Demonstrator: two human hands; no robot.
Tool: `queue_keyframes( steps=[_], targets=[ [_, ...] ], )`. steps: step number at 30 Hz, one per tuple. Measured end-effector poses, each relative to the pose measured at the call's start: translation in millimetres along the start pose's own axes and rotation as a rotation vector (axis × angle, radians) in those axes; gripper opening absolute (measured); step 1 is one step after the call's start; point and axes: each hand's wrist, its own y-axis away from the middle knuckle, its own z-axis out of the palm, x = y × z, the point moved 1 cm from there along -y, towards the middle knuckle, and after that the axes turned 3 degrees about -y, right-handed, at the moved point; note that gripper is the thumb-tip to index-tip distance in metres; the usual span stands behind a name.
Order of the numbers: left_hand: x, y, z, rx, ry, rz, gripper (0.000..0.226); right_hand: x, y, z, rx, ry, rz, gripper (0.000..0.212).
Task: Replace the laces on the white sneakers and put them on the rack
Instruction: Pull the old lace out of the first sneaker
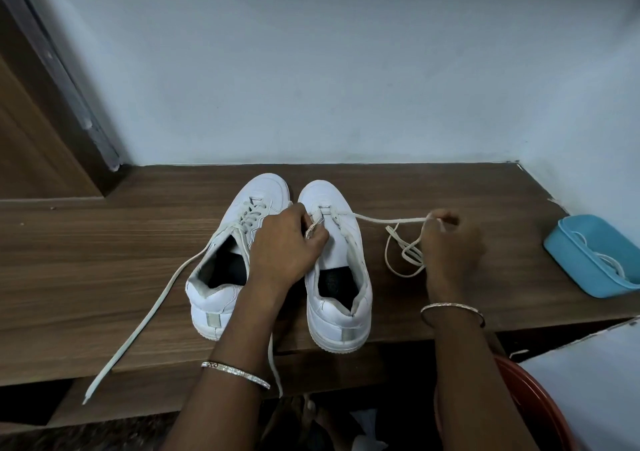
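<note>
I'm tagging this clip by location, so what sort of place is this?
Probably a home, a room corner: a wooden door at the left, a wood-grain ledge against a plain pale wall, and a blue plastic tub on it.

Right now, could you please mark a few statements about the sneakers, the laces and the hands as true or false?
1. The right hand pinches a lace that runs to the right sneaker. True.
2. The blue tray holds nothing. False: a white cord, seemingly a lace, lies in it.
3. The left sneaker has no lacing. False: it is laced, and a trailing end hangs over the edge of the wooden shelf.
4. Both sneakers stand on the wooden shelf with their toes toward the wall. True.
5. The left hand hangs idle off the shelf. False: its curled fingers pinch the lace at the right sneaker's eyelets.
</note>
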Motion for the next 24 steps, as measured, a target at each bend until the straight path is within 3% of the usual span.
queue_keyframes(
  steps=[2, 5, 7, 10, 15, 21, 24],
  targets=[
    [1.2, 0.4, -0.1, -0.001, -0.008, -0.002, 0.026, -3.6, 10.8, 16.1, -0.197, 0.107, -0.228, 0.027],
    [1.0, 0.0, -1.1, -0.007, -0.007, 0.005, 0.027, -8.2, 30.5, 45.4, -0.511, 0.136, -0.371, 0.039],
    [-0.4, -0.2, -1.9, -0.008, 0.002, 0.02, 0.027, -7.6, 37.5, 56.8, -0.558, 0.196, -0.424, 0.03],
    [-0.5, 0.5, -1.9, -0.01, 0.006, 0.035, 0.027, -10.4, 40.8, 54.8, -0.451, 0.215, -0.419, 0.006],
    [-0.8, 1.4, -1.9, -0.008, -0.004, 0.022, 0.029, -17.1, 40.4, 40.5, -0.26, 0.134, -0.314, 0.025],
    [2.1, 1.9, -2.7, -0.019, -0.003, 0.007, 0.025, -4.5, 5.7, 6.4, -0.071, -0.056, 0.02, 0.006],
    [2.1, 1.5, -2.9, -0.022, -0.007, 0.01, 0.027, -0.4, -4.2, -9.9, 0.078, -0.095, 0.099, 0.007]
  ],
)
